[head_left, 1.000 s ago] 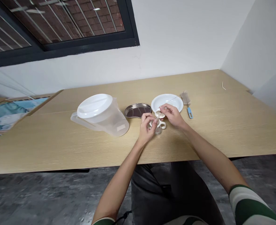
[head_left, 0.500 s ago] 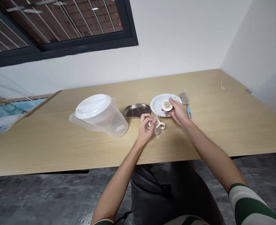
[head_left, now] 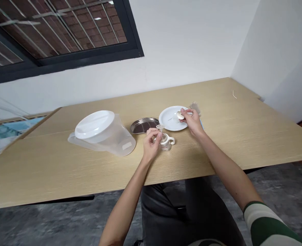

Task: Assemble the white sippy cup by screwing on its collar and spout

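A small clear baby bottle with a white handle ring stands near the table's front edge. My left hand is closed at its left side, thumb and fingertips pinched at the rim. Out of the bottle's mouth rises a translucent piece with a flat round top; whether my left fingers touch it, I cannot tell. Above the right part of a white plate, my right hand pinches a small round white cap, now tilted. My fingers partly hide it.
A large lidded plastic pitcher stands at the left. Between it and the plate lies a kidney-shaped metal tray. Behind my right hand is a bristle brush, its blue handle mostly hidden. A bent white straw-like piece lies farther right.
My right hand has turned the cap, so its ringed inside no longer faces me. The translucent piece's round top shows more clearly above the bottle. The whole view has shifted slightly.
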